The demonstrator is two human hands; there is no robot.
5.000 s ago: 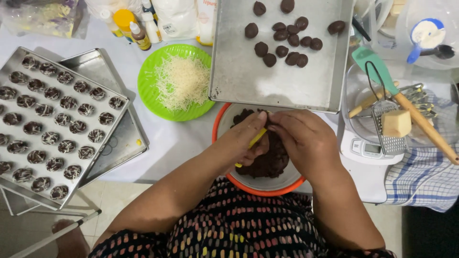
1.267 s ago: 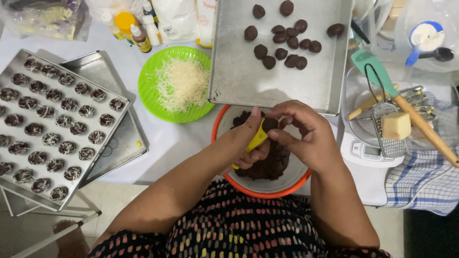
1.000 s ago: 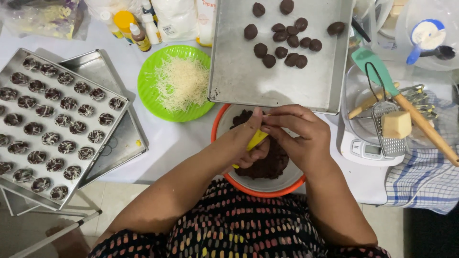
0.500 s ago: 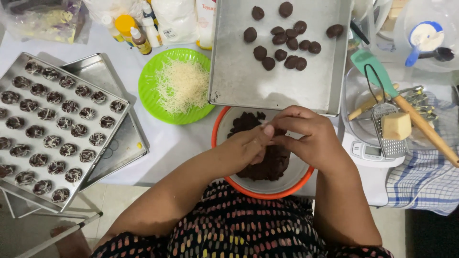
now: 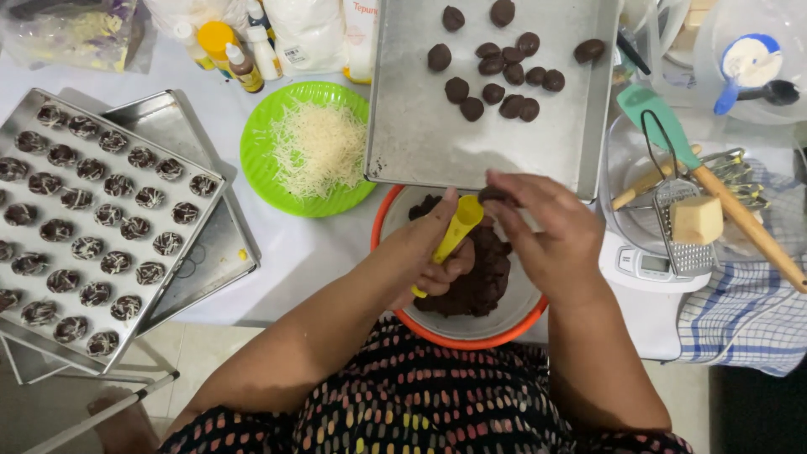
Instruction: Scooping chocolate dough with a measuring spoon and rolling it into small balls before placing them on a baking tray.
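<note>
The fingers of the right hand (image 5: pixel 551 240) are now pinching a small dark lump of dough (image 5: pixel 492 195) at their tips, right at the mouth of the yellow measuring spoon (image 5: pixel 452 240), where a moment ago they were curling lower over the bowl. The fingers of the left hand (image 5: pixel 433 256) are wrapping around the spoon's handle and are tilting its scoop up toward the right hand; the spoon is showing more fully than half a second ago, when both hands were closing together and hiding it. Both hands are hovering over the orange-rimmed bowl (image 5: pixel 403 315), with the forearms reaching in from the lower edge and the wrists bending inward. The mass of dark dough (image 5: pixel 483 282) is lying inside the bowl beneath them. Just beyond the bowl, a metal baking tray (image 5: pixel 420 143) is carrying a cluster of dough balls (image 5: pixel 500 80) near its far end. To the left, a green plate of grated cheese (image 5: pixel 315 147) is sitting on the table (image 5: pixel 294 248), and farther left a tray of filled chocolate cups (image 5: pixel 92 227) is resting on another tray.
</note>
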